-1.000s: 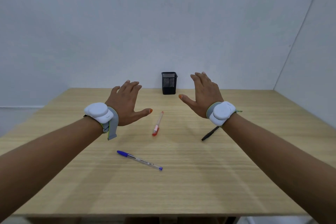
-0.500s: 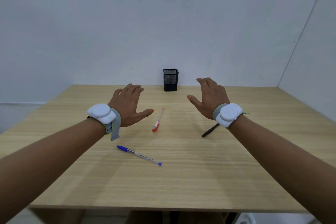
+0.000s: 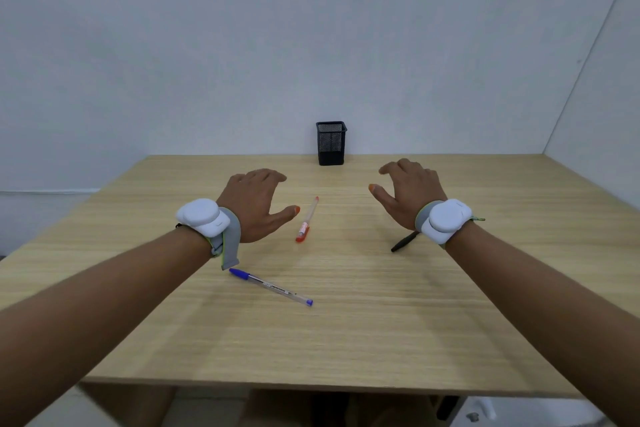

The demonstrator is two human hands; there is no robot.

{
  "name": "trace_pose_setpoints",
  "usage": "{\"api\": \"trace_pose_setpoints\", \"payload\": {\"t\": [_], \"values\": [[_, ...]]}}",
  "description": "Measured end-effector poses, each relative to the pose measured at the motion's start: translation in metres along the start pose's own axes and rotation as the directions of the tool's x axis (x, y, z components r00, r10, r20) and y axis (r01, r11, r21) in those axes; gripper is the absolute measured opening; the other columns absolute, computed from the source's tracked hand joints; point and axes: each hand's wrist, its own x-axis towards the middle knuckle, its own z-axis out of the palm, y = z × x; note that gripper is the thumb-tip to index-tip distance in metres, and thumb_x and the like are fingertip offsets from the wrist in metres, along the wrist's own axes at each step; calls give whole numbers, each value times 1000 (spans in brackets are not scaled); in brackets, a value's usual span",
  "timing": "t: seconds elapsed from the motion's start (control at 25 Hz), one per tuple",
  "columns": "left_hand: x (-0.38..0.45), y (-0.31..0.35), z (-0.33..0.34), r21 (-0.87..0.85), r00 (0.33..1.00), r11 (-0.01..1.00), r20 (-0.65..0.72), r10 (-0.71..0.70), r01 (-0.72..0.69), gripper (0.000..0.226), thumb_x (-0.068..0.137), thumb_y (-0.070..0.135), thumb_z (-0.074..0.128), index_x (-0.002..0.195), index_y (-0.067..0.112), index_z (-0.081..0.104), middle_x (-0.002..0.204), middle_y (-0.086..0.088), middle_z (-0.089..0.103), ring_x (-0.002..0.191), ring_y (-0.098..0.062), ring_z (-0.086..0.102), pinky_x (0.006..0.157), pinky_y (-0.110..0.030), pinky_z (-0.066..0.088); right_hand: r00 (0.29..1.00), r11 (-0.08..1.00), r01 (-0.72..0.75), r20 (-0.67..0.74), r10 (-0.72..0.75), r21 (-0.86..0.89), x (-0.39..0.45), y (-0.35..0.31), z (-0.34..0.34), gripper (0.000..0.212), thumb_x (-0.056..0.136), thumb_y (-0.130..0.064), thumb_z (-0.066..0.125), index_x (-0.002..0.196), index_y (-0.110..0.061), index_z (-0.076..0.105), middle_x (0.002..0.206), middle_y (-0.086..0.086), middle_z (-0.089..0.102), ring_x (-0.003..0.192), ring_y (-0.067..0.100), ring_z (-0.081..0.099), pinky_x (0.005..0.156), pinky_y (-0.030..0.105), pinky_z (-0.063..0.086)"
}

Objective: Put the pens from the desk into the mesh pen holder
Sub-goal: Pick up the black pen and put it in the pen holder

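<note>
A black mesh pen holder stands upright at the far edge of the wooden desk, against the wall. Three pens lie on the desk: a red one in the middle, a blue-capped one nearer to me, and a black one partly hidden under my right wrist. My left hand hovers palm down just left of the red pen, fingers spread, holding nothing. Over the desk to the right of the red pen, my right hand is also open and empty. Both wrists carry white sensor bands.
Pale walls close off the desk at the back and on the right. The desk's near edge runs across the bottom of the view, with dark space below it.
Both hands have lowered toward the desk and the fingers have curled slightly downward. The view has tilted so more of the near edge shows. The pens and holder have not moved.
</note>
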Motion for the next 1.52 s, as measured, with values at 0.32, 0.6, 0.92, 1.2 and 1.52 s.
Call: {"api": "trace_pose_setpoints", "payload": {"t": [0.32, 0.6, 0.92, 1.2, 1.52], "values": [[12, 10, 14, -243, 993, 966, 102, -61, 85, 17, 83, 44, 56, 87, 28, 62, 86, 17, 63, 80, -10, 62, 59, -23, 39, 967, 993, 77, 250, -54, -86, -7, 22, 8, 21, 90, -27, 43, 92, -24, 64, 97, -6, 68, 97, 22, 58, 90, 39, 38], [25, 10, 36, -324, 991, 942, 122, -54, 91, 12, 82, 38, 59, 79, 27, 62, 70, 20, 58, 72, -11, 63, 67, -28, 48, 920, 988, 144, 375, -112, -57, -14, 41, 23, 21, 86, -25, 51, 102, -30, 65, 106, -9, 62, 104, 17, 50, 90, 34, 36], [38, 3, 49, -366, 991, 926, 128, -47, 92, 9, 81, 35, 59, 79, 27, 63, 73, 20, 59, 76, -14, 63, 72, -33, 52, 909, 986, 162, 393, -139, -26, -14, 57, 26, 24, 81, -23, 54, 99, -35, 63, 101, -15, 62, 99, 15, 51, 83, 31, 32], [42, 1, 57, -331, 990, 941, 139, -30, 75, 9, 82, 36, 58, 84, 28, 63, 75, 21, 57, 77, -11, 63, 69, -29, 50, 914, 992, 128, 390, -116, -4, -7, 57, 27, 26, 85, -20, 52, 102, -35, 65, 104, -12, 62, 103, 16, 51, 83, 30, 29], [42, -5, 60, -327, 989, 941, 140, -40, 84, 12, 82, 38, 58, 89, 29, 60, 90, 16, 62, 81, -12, 61, 71, -28, 46, 900, 991, 131, 417, -124, 14, -1, 59, 29, 27, 85, -18, 54, 105, -32, 64, 93, -15, 53, 102, 16, 51, 81, 28, 31]]}}
